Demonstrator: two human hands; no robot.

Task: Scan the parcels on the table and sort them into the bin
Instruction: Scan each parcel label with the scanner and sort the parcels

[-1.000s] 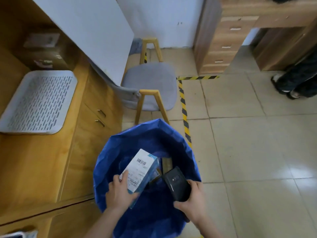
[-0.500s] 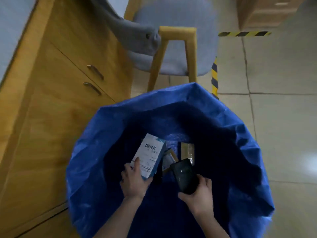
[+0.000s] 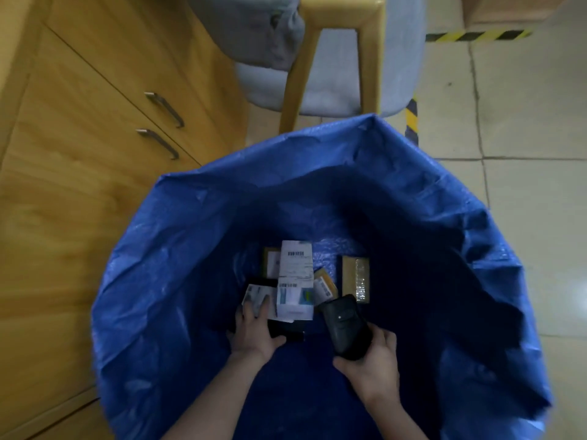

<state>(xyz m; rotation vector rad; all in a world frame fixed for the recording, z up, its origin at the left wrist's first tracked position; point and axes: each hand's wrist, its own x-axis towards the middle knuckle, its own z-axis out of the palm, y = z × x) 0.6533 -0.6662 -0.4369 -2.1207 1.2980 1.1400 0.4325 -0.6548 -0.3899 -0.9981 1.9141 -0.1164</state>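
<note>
White box (image 3: 293, 281) lies at bin (image 3: 190, 217) bottom, atop approx 4 other parcels (image 3: 355, 277); looks sorted. L hand (image 3: 254, 331) is loose over them, holding nothing. R hand (image 3: 371, 360) grips scanner (image 3: 346, 328) inside bin. No table in view, so can't tell what's left.

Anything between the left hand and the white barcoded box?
Nothing visible. The left hand is open just left of the white box, which lies on other parcels in the blue bin. The right hand, gripping the scanner, is clear.
</note>
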